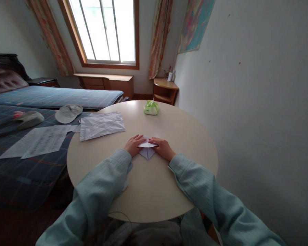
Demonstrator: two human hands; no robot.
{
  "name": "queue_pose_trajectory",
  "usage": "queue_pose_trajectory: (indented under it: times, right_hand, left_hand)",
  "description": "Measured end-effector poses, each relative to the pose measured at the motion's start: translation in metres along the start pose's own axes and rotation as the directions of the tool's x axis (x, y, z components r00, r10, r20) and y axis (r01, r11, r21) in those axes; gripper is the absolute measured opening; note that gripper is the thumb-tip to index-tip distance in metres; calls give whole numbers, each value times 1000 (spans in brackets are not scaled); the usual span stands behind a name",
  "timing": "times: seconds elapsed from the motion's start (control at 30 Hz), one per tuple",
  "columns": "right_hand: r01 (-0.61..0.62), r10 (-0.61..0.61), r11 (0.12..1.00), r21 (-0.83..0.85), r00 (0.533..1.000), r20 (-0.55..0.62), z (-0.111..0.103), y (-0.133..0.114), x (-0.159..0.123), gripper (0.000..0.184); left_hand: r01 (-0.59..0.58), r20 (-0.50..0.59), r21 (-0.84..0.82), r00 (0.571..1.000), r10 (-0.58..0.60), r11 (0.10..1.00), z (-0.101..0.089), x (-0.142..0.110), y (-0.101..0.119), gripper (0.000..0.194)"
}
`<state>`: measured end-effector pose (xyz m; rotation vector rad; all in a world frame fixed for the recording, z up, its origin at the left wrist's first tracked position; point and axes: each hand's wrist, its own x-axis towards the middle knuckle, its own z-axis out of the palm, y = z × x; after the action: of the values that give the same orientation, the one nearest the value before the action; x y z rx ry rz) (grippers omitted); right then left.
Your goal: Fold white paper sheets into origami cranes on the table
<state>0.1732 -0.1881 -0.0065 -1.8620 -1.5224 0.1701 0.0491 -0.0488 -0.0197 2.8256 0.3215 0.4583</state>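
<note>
My left hand (pixel 135 144) and right hand (pixel 164 148), fingers slightly bent, grip opposite sides of a folded paper (pixel 148 154) on the surface (pixel 154 191). Creased sheets (pixel 102 125) lie to its left; a green packet (pixel 151 108) stands beyond. My left sleeve (pixel 105 179) partly hides a pale scrap (pixel 125 186). The adjacent bed (pixel 41 176) bears a cap (pixel 68 114) and printed sheets (pixel 48 139).

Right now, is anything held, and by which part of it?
Folded white paper, held at its two sides: left hand on the left, right hand on the right. Thumb positions are unclear.
</note>
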Motion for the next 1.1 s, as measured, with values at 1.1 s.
queue_pose_trajectory:
  times: [1.1]
  right_hand:
    - [10,-11,1000,-13,1000,-17,1,3,-1,36]
  left_hand:
    - [56,50,23,997,-57,998,-4,-1,6,43]
